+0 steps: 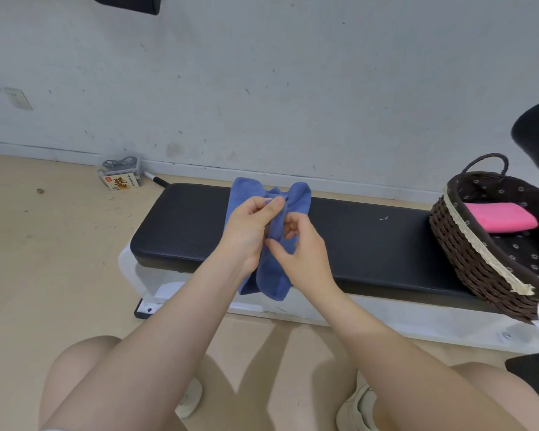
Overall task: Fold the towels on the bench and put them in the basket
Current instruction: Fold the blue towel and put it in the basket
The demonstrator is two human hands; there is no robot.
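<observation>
I have the blue towel (269,241) bunched up between both hands, over the middle of the black padded tabletop (371,241). My left hand (249,228) has its thumb and fingers curled round the gathered middle of the cloth, so that grip is closed on the towel. My right hand (299,253) is just beside it, thumb and fingertips pinching a fold lower down; that grip holds the towel too, though the fingers are partly hidden behind the cloth, so I can't quite tell how much fabric they have.

The towel is crumpled, not flat. Its upper part fans out into two lobes that lie on the far half of the tabletop, near the wall (262,88). Its lower end hangs past the near edge of the padding, in front of the white frame (324,312) of the bench.

At the right end of the tabletop sits the dark wicker basket (467,259), tilted toward me, with a flowered dark lining and a pale lace band round the rim. A folded pink towel (500,216) lies inside it. The basket is well apart from my hands.

On the floor (44,244) by the wall, left of the bench, there is a small clear box (121,174) with a printed label and dark items on top. My knees and pale shoes (355,405) show at the bottom of the view.
</observation>
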